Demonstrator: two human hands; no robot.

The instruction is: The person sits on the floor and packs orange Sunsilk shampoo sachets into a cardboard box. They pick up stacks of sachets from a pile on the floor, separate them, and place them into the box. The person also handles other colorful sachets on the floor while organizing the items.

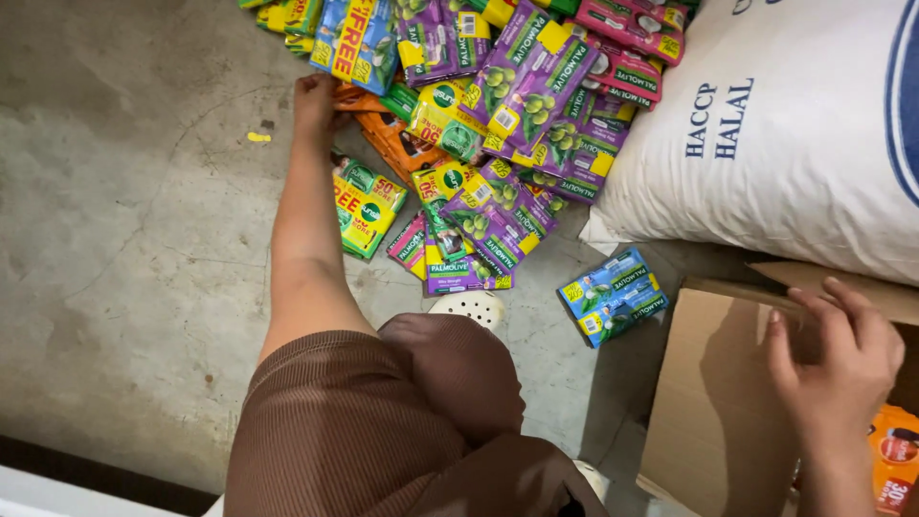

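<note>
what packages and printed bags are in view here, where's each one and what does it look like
Purple sachet packs: heaped on the floor at top centre, flat, purple with yellow corners.
Orange sachets: under the left hand, flat.
Green-yellow pack: beside the left forearm.
Blue pack: alone, near the cardboard box.
White sack: upper right, bulging, blue print.
Right hand: on the box's flap.

heap of sachet packs (479,124) on floor (124,239), sack (785,134) to its right, cardboard box (718,402) in front of sack, stray pack (613,295) between heap and box

Bare floor (124,239) left of sachets (479,144)
</note>
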